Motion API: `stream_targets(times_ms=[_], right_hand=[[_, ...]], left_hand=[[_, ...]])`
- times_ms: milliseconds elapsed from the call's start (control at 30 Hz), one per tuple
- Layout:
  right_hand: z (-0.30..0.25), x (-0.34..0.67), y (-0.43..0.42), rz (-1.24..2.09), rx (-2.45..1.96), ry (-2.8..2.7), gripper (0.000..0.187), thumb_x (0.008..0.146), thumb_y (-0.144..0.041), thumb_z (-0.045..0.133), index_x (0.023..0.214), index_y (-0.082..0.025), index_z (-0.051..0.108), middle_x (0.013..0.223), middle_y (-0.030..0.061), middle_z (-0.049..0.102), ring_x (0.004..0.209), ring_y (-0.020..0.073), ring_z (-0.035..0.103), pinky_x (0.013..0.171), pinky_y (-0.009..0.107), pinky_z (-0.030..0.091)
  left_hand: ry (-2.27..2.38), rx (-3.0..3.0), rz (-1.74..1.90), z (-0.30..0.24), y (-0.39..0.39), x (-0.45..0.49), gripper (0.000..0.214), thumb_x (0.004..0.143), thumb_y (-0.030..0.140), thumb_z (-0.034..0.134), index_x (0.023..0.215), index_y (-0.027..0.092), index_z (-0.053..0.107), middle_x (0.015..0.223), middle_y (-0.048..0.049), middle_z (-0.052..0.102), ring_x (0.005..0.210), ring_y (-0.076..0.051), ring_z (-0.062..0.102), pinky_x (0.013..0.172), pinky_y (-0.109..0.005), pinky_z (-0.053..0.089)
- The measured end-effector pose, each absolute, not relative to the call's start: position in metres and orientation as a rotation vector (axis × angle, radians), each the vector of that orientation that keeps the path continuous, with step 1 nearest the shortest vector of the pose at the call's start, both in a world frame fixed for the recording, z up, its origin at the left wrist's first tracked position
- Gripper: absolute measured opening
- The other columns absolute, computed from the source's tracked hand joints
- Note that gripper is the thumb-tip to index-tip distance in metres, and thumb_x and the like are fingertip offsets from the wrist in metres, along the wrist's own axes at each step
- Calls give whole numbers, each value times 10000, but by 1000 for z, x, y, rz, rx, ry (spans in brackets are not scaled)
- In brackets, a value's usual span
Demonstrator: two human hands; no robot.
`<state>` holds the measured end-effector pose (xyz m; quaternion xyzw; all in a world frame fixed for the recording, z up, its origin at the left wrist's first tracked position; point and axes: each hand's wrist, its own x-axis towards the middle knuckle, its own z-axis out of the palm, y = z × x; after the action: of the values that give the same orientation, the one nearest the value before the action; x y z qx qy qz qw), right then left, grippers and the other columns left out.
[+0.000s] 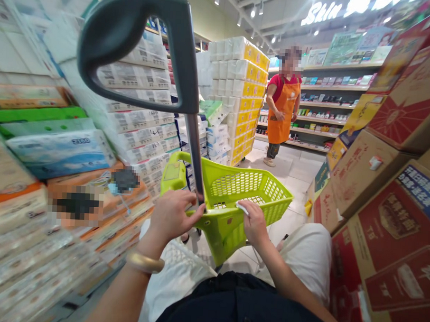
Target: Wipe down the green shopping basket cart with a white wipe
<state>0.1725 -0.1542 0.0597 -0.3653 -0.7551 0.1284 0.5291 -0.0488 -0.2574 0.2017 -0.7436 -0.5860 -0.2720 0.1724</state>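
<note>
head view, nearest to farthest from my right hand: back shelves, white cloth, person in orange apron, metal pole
1. White cloth: in the right hand, at the near rim of the green basket.
2. Metal pole: left of that hand.
3. Person in orange apron: standing beyond the basket.
4. Back shelves: behind the person.

- left hand (175,214) is right at the foot of the metal pole (194,146) on a lime-green shopping basket (222,235)
- right hand (257,225) is pinching some white tissue or cloth (242,207) at the rim
- worker in an orange apron (283,112) stands further back, near stocked shelves (322,105)
</note>
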Motion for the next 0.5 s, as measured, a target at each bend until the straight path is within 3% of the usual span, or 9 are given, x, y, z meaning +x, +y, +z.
stream_targets(times_ms=[100, 200, 367, 500], right_hand=[[66, 163, -163, 333, -814, -1852, 424, 824, -70, 437, 1117, -242, 690, 1098, 63, 713, 1092, 219, 617, 1052, 443, 434], [75, 150, -175, 367, -698, -1929, 467, 818, -60, 438, 1183, -249, 659, 1169, 51, 693, 1138, 204, 601, 1093, 432, 398], [73, 154, -170, 378, -699, -1946, 424, 839, -96, 440, 1179, -233, 652, 1156, 67, 692, 1127, 222, 600, 1055, 438, 425], [62, 171, -152, 345, -814, -1894, 398, 838, -97, 431, 1129, -221, 671, 1112, 78, 700, 1077, 230, 610, 1011, 435, 448]], left_hand=[[-1465, -1795, -1202, 196, -264, -41, 124, 853, 280, 544, 913, 189, 602, 791, -37, 626, 771, -194, 598, 734, -327, 476], [-1303, -1781, -1354, 186, -271, -20, 191, 811, 157, 552, 997, 202, 559, 876, -39, 612, 807, -180, 592, 744, -313, 498], [-1419, -2317, -1022, 171, -262, 23, 444, 853, 141, 455, 1292, 200, 493, 1158, -112, 598, 1074, -211, 585, 913, -336, 509], [-1648, -2333, -702, 159, -240, 42, 576, 817, 127, 475, 1386, 178, 406, 1331, -148, 541, 1243, -265, 505, 1027, -423, 436]])
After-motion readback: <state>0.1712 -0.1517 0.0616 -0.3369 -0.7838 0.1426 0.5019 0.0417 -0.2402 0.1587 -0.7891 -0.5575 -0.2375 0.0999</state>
